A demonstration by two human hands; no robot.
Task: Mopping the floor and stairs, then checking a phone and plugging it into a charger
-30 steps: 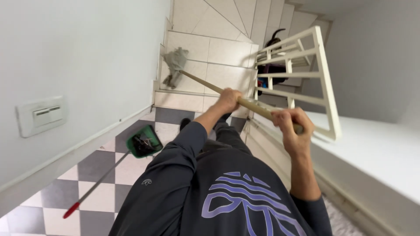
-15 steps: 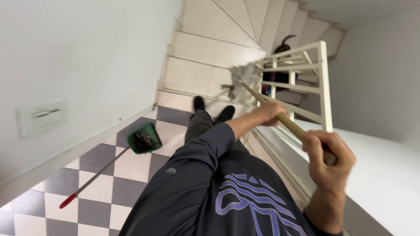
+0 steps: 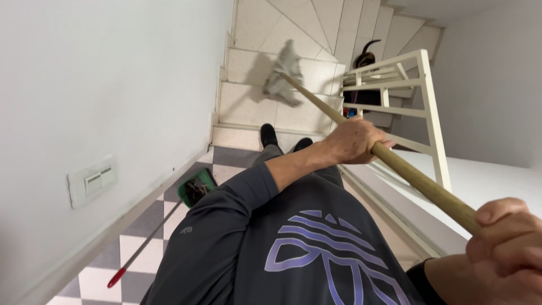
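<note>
My left hand (image 3: 354,141) grips the middle of a long wooden mop handle (image 3: 416,182). My right hand (image 3: 502,248) holds the handle's near end at the lower right. The grey cloth mop head (image 3: 285,71) is lifted above the lower white stair steps (image 3: 248,96), blurred. My feet in dark shoes (image 3: 269,135) stand at the foot of the stairs on the checkered floor.
A green dustpan (image 3: 196,188) with a long red-tipped handle lies on the grey and white checkered floor (image 3: 141,248) by the left wall. A white railing (image 3: 418,107) stands to the right. A light switch plate (image 3: 93,179) is on the left wall. A dark object (image 3: 367,56) sits higher on the stairs.
The mop head has swung from low by the railing up and left over the steps. My right hand has drawn back toward the camera, and the view has tilted.
</note>
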